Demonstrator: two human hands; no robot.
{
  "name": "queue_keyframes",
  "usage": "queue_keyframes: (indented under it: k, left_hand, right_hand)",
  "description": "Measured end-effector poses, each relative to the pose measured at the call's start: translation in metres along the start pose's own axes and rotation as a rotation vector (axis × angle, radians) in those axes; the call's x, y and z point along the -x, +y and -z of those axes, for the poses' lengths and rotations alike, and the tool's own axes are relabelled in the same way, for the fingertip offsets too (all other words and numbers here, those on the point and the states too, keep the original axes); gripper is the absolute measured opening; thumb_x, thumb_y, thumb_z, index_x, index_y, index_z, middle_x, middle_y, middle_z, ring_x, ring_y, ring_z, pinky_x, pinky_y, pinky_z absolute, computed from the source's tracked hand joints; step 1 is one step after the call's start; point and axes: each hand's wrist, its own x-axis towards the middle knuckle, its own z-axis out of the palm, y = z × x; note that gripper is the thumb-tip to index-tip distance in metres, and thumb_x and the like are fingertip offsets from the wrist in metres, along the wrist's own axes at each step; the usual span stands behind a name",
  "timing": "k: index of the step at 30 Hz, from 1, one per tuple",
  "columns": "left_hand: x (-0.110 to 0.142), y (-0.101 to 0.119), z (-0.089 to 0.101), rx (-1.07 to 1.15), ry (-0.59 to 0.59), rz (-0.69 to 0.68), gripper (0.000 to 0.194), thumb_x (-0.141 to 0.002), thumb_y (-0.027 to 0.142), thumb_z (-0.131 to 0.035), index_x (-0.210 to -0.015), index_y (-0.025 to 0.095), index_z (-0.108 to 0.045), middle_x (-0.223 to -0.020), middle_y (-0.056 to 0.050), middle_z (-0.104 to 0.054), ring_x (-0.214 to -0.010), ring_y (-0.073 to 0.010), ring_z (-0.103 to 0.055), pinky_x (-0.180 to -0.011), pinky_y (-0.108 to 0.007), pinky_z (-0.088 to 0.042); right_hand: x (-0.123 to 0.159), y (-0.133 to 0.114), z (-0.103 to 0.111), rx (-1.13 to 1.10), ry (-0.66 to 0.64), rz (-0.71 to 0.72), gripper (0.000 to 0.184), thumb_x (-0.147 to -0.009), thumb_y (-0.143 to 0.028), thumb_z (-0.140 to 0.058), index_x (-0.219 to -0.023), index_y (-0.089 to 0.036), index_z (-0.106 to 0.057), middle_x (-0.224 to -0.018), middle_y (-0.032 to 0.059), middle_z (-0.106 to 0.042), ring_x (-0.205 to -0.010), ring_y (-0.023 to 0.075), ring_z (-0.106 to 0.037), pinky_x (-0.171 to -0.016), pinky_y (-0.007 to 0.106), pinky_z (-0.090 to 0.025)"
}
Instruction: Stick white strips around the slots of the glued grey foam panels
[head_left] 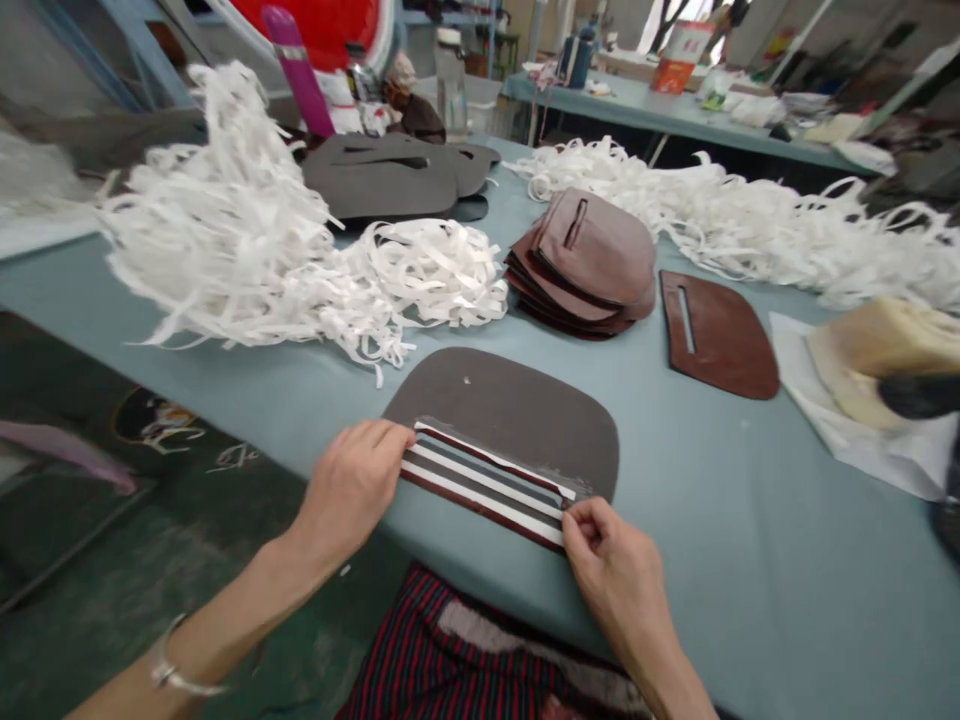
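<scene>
A dark grey-brown leather panel [517, 400] with rounded far corners lies face down at the table's near edge. A long slot runs across its near part, with reddish-brown edges and white tape strips [480, 492] along it. My left hand [360, 470] is closed at the panel's left side, fingertips pressed together on the ends of the slot and strips. At the right end, my right hand [611, 550] pinches thumb and forefinger at the end of a white strip. Its other fingers are curled in.
Piles of white tape offcuts [240, 230] spread over the blue-green table [750, 560]. Behind the panel sit a stack of brown leather panels [596, 250], a single brown panel [720, 335] and dark grey pieces [382, 175]. A cream tape roll [885, 350] lies on white paper at right.
</scene>
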Motion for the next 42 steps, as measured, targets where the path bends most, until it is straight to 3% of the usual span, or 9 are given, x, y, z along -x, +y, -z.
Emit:
queue_keyframes:
  k: [5, 10, 16, 20, 24, 28, 32, 37, 42]
  left_hand:
    - [0.020, 0.005, -0.004, -0.114, 0.015, -0.142, 0.042, -0.082, 0.004, -0.038, -0.119, 0.016, -0.055, -0.112, -0.012, -0.061, -0.104, -0.0275, -0.055, -0.079, -0.039, -0.044]
    - [0.035, 0.009, -0.011, -0.270, -0.064, -0.183, 0.072, -0.076, -0.005, -0.038, -0.140, 0.031, -0.039, -0.129, -0.015, -0.052, -0.114, -0.0316, -0.052, -0.079, -0.042, -0.047]
    - [0.039, 0.014, -0.016, -0.250, -0.042, -0.162, 0.066, -0.080, 0.000, -0.042, -0.139, 0.028, -0.042, -0.132, -0.020, -0.048, -0.116, -0.0346, -0.050, -0.084, -0.045, -0.048]
    - [0.031, 0.022, -0.019, -0.175, -0.030, -0.155, 0.059, -0.084, 0.010, -0.051, -0.138, 0.031, -0.043, -0.134, -0.020, -0.043, -0.122, -0.0366, -0.044, -0.090, -0.049, -0.046]
    - [0.012, 0.035, -0.021, -0.098, 0.019, -0.177, 0.050, -0.087, 0.017, -0.051, -0.134, 0.031, -0.046, -0.136, -0.019, -0.041, -0.126, -0.0356, -0.041, -0.094, -0.051, -0.044]
    - [-0.003, 0.034, -0.020, 0.035, 0.055, -0.112, 0.035, -0.091, 0.021, -0.046, -0.125, 0.026, -0.054, -0.128, -0.015, -0.050, -0.119, -0.0297, -0.046, -0.091, -0.048, -0.046]
    - [-0.006, 0.025, -0.024, 0.166, 0.090, -0.049, 0.027, -0.092, 0.021, -0.046, -0.118, 0.022, -0.056, -0.117, -0.011, -0.055, -0.109, -0.0242, -0.050, -0.091, -0.043, -0.046]
    - [-0.006, 0.020, -0.031, 0.245, 0.118, -0.033, 0.024, -0.090, 0.023, -0.051, -0.114, 0.022, -0.055, -0.114, -0.009, -0.056, -0.109, -0.0237, -0.049, -0.091, -0.042, -0.045]
    - [-0.005, 0.019, -0.031, 0.314, 0.143, -0.015, 0.024, -0.090, 0.025, -0.054, -0.114, 0.020, -0.053, -0.114, -0.008, -0.057, -0.108, -0.0238, -0.049, -0.092, -0.042, -0.043]
  right_hand:
    - [0.001, -0.005, 0.004, 0.035, 0.031, 0.003, 0.018, -0.083, -0.032, -0.048, -0.071, -0.022, -0.057, -0.054, -0.0050, -0.056, -0.051, 0.0109, -0.051, -0.054, 0.022, -0.030]
    - [0.000, -0.009, 0.005, 0.068, 0.065, 0.005, 0.018, -0.081, -0.027, -0.049, -0.066, -0.021, -0.056, -0.051, -0.0053, -0.053, -0.047, 0.0096, -0.049, -0.052, 0.022, -0.027]
    - [0.002, -0.012, -0.001, 0.270, 0.080, -0.011, 0.009, -0.083, -0.023, -0.048, -0.079, -0.020, -0.057, -0.056, -0.0037, -0.056, -0.049, 0.0109, -0.049, -0.050, 0.023, -0.023]
    - [0.002, -0.018, -0.008, 0.307, 0.201, 0.320, 0.023, -0.086, -0.014, -0.042, -0.098, -0.020, -0.061, -0.076, 0.0013, -0.059, -0.062, 0.0125, -0.052, -0.053, 0.022, -0.030]
    - [-0.008, -0.029, -0.016, 0.266, 0.160, 0.647, 0.031, -0.089, -0.014, -0.041, -0.113, -0.021, -0.061, -0.083, 0.0045, -0.057, -0.075, 0.0158, -0.055, -0.065, 0.023, -0.040]
    - [-0.022, -0.029, -0.014, 0.175, 0.122, 0.566, 0.026, -0.092, -0.019, -0.041, -0.081, -0.018, -0.064, -0.075, 0.0029, -0.055, -0.066, 0.0129, -0.056, -0.063, 0.022, -0.041]
    - [-0.033, -0.024, -0.011, 0.181, 0.112, 0.524, 0.026, -0.093, -0.020, -0.040, -0.082, -0.018, -0.064, -0.075, 0.0018, -0.056, -0.063, 0.0114, -0.057, -0.061, 0.021, -0.041]
    - [-0.038, -0.034, -0.013, 0.459, 0.154, 0.426, 0.020, -0.090, -0.019, -0.046, -0.077, -0.020, -0.061, -0.078, 0.0009, -0.060, -0.058, 0.0125, -0.059, -0.051, 0.023, -0.036]
    - [-0.045, -0.046, -0.005, 0.594, 0.048, 0.419, 0.014, -0.087, -0.017, -0.049, -0.076, -0.021, -0.057, -0.078, -0.0001, -0.061, -0.058, 0.0125, -0.060, -0.048, 0.023, -0.034]
